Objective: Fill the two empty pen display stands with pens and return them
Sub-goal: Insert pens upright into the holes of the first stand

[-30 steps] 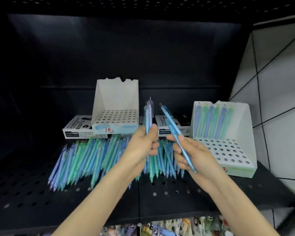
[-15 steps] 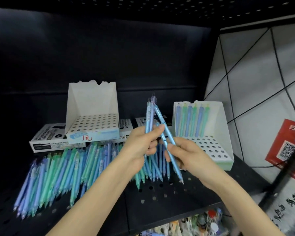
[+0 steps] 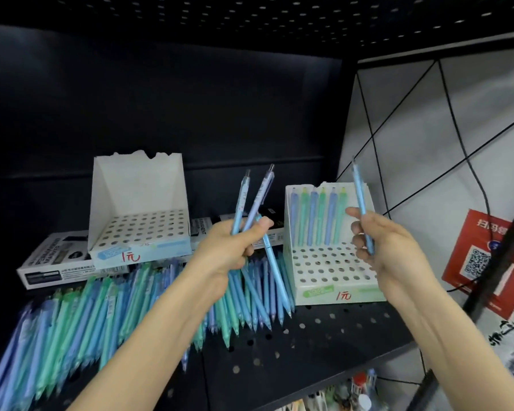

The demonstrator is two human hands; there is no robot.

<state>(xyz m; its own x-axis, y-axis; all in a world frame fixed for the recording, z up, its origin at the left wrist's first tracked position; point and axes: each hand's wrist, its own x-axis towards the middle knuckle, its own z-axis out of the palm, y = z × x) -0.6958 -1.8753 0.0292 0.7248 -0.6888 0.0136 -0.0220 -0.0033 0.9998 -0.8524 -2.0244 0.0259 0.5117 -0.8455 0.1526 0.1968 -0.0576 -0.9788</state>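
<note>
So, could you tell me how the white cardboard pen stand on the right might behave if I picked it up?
The white cardboard stand probably feels light and slightly floppy: its walls look thin and the top edge is torn. With the six blue and green pens all in its back row, it may tilt backward. Tipped, they could slide out.

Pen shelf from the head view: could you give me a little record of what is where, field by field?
Left hand: grips a pen bundle, tips fanned apart
Right hand: holds one blue pen, raised near the right stand
Left stand: all visible holes empty
Right stand: back-row pens, six of them; other holes empty
Shelf: loose pens, blue and green, lie heaped in front of the stands
</note>
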